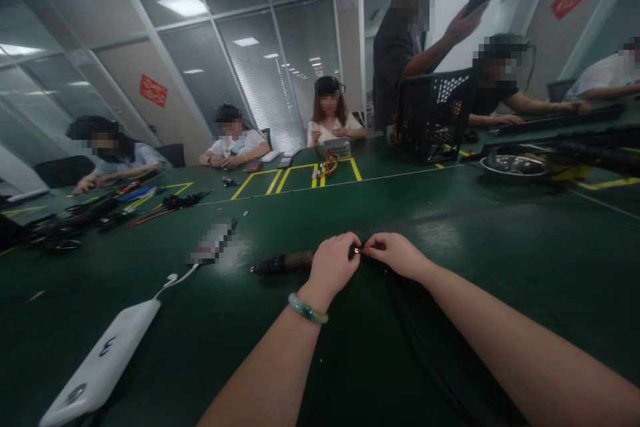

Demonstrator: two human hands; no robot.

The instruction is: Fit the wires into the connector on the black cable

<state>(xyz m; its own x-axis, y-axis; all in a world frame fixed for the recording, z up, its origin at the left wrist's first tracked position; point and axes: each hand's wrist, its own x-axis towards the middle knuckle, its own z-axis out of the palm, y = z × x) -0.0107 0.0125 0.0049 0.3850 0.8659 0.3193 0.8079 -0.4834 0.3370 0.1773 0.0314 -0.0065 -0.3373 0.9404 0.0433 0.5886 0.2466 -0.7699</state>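
Observation:
My left hand [334,265] and my right hand [395,254] meet over the green table [500,260], both pinched on a small metal connector [357,250] between their fingertips. A dark cable [415,334] runs from the connector back toward me, under my right forearm. A dark rod-shaped tool [283,262] lies on the table just left of my left hand, its near end hidden behind that hand. A green bangle [307,309] sits on my left wrist.
A white power bank [100,364] with a white cable lies at the near left, a blurred phone [213,242] beyond it. Cable bundles [75,217] cover the far left. A black crate [433,114] and metal bowl [515,165] stand at the right. Several people sit around the table; one stands.

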